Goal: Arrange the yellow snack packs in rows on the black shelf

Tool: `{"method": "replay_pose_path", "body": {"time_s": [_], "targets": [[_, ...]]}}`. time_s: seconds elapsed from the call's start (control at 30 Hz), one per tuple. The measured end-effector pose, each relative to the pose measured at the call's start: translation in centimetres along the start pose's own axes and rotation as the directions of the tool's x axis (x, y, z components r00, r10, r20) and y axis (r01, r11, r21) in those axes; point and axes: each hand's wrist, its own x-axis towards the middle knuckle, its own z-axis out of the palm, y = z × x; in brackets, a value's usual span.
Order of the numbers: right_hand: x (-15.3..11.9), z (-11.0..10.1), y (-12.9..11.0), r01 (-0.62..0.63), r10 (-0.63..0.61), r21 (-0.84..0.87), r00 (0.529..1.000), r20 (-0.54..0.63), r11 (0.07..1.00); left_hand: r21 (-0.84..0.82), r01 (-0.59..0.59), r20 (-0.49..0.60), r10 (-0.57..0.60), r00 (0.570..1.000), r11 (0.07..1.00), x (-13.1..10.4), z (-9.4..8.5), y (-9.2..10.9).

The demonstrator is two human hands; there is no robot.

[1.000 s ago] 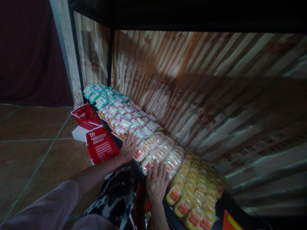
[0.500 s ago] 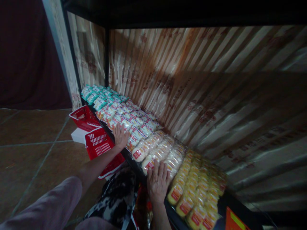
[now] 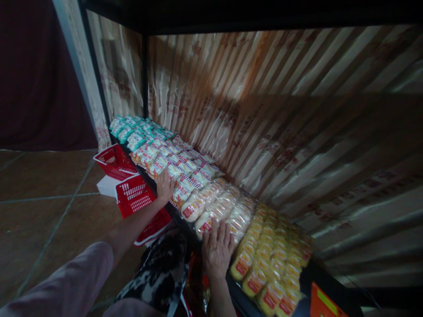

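Left hand (image 3: 165,187): open, palm down, at the front of the striped packets (image 3: 185,187); right hand (image 3: 216,253): open, over the front of the clear-wrapped pale buns (image 3: 193,209), all on 1 black shelf (image 3: 319,275), with 2 red baskets (image 3: 126,201) beside it. Apparent step: flat-handed contact, nothing gripped; further contact would call for light, even pressure.

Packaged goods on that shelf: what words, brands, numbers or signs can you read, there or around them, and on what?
No text reads clearly.
Teal packs: print too small.
Striped packs: red characters, too blurred.
White packs and yellow packs: red labels, too small.
Creased backing sheet: reddish print, too blurred.
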Motion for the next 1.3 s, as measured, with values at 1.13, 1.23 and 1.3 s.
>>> {"method": "replay_pose_path", "body": {"time_s": [1.13, 1.23, 1.3], "targets": [[0.1, -0.4, -0.2, -0.019, 0.020, -0.020, 0.999, 0.026, 1.000, 0.100, -0.357, 0.267, 0.321, 0.909, 0.929, -3.3, -2.4, 1.6], [0.1, -0.4, -0.2, -0.022, 0.023, -0.004, 1.000, 0.017, 1.000, 0.082, -0.362, 0.233, 0.335, 0.913, 0.929, -3.7, -2.7, 1.6], [0.1, -0.4, -0.2, -0.028, 0.028, -0.001, 0.999, 0.022, 1.000, 0.049, -0.393, 0.223, 0.374, 0.900, 0.918, -4.5, -3.2, 2.1]]}}
